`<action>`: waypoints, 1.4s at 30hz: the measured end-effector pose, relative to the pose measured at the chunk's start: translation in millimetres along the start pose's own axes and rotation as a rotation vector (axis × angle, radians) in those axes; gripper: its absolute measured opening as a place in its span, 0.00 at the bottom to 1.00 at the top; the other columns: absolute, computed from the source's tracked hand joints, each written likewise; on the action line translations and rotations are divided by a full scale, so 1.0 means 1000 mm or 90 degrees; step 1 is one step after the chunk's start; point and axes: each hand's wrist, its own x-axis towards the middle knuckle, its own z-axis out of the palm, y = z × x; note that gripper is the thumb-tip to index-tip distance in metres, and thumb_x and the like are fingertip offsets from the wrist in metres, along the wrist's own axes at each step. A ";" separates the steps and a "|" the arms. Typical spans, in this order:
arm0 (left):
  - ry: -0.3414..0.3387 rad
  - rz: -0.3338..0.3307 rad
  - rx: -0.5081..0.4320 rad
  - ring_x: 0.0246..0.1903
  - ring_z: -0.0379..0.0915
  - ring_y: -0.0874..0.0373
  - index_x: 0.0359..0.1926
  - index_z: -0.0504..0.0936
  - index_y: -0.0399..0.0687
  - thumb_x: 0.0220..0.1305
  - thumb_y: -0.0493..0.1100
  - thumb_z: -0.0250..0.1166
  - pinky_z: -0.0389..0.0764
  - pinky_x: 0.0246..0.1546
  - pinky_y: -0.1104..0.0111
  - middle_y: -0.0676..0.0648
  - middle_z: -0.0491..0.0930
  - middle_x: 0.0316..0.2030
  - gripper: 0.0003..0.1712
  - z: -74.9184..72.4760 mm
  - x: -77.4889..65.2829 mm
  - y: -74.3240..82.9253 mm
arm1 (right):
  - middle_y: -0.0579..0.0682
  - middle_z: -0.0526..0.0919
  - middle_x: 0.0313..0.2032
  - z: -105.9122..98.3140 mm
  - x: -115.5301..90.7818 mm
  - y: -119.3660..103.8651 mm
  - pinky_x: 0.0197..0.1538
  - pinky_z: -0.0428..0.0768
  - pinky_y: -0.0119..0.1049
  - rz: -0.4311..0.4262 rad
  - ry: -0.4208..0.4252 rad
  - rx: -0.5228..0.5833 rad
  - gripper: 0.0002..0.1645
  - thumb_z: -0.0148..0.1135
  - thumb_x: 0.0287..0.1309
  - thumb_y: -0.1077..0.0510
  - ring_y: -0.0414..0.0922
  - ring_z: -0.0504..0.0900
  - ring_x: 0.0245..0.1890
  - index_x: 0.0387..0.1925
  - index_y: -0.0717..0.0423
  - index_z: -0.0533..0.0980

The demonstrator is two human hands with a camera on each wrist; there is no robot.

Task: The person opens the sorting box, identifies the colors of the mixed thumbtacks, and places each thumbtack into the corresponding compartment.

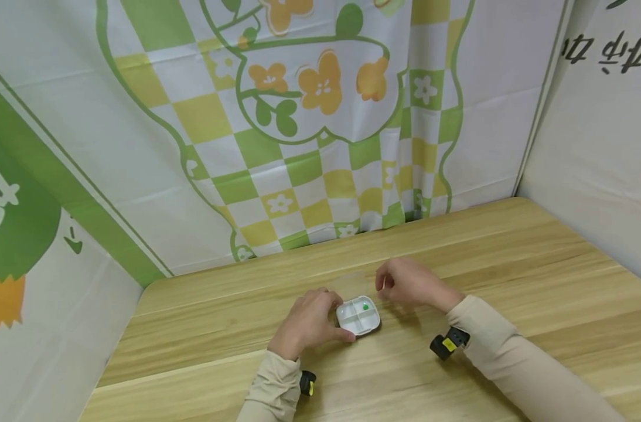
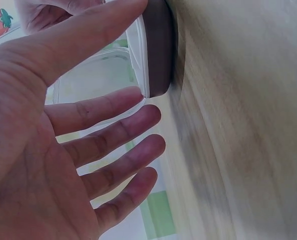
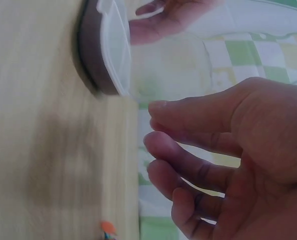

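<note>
A small white pill box [image 1: 358, 316] with a dark base rests on the table, divided into four compartments. A round green piece [image 1: 365, 306] lies in its far right compartment. The clear lid [image 2: 96, 75] stands swung back in both wrist views. My left hand [image 1: 311, 321] holds the box's left side between thumb and index finger, the other fingers [image 2: 138, 150] extended beside it. To the right of the box and apart from it hovers my right hand [image 1: 409, 282], fingers loosely curled. Its thumb and index tips are close together in the right wrist view; nothing shows between them.
The wooden table [image 1: 204, 328] reaches back to a checked, flower-printed curtain [image 1: 310, 176]. Printed white panels stand at the left and right [image 1: 605, 152]. Both wrists wear black straps with small cameras [image 1: 443, 347].
</note>
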 end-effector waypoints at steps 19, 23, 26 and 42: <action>-0.003 -0.001 -0.008 0.41 0.71 0.55 0.45 0.79 0.43 0.33 0.61 0.74 0.67 0.44 0.59 0.49 0.78 0.40 0.38 -0.003 -0.001 -0.003 | 0.42 0.75 0.23 -0.038 -0.010 0.030 0.32 0.71 0.37 0.074 -0.008 -0.026 0.04 0.64 0.49 0.54 0.39 0.72 0.25 0.27 0.49 0.78; -0.002 -0.001 -0.013 0.40 0.71 0.56 0.45 0.79 0.44 0.34 0.61 0.74 0.67 0.43 0.59 0.49 0.78 0.40 0.38 -0.003 0.000 -0.003 | 0.41 0.76 0.23 -0.041 -0.011 0.033 0.33 0.70 0.38 0.082 -0.012 -0.039 0.04 0.65 0.48 0.54 0.40 0.73 0.26 0.26 0.48 0.78; -0.003 -0.001 -0.011 0.39 0.70 0.57 0.45 0.79 0.44 0.34 0.61 0.74 0.67 0.43 0.59 0.49 0.78 0.39 0.38 -0.002 0.000 -0.002 | 0.41 0.76 0.22 -0.043 -0.013 0.035 0.32 0.70 0.38 0.089 -0.019 -0.048 0.03 0.65 0.48 0.55 0.40 0.72 0.25 0.25 0.47 0.78; -0.006 -0.011 0.004 0.41 0.71 0.55 0.47 0.78 0.44 0.35 0.62 0.73 0.66 0.45 0.58 0.49 0.77 0.41 0.39 0.000 0.000 -0.001 | 0.42 0.76 0.24 -0.040 -0.016 0.040 0.28 0.70 0.38 0.114 -0.047 -0.072 0.03 0.65 0.48 0.55 0.42 0.73 0.25 0.23 0.47 0.78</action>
